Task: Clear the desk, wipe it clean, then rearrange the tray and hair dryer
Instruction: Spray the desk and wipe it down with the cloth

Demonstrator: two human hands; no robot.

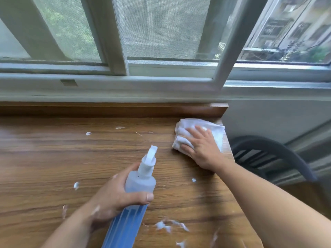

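Head view. A: Why is the left hand [114,196] gripping the bottle [139,185] at 6 o'clock?
B: It's pointing the nozzle over the desk [53,158], probably for more spraying. The right hand [202,149], fingers flat, is pressing the cloth [186,133] at 2 o'clock, likely starting on the foam [162,225]. Tray and dryer aren't showing
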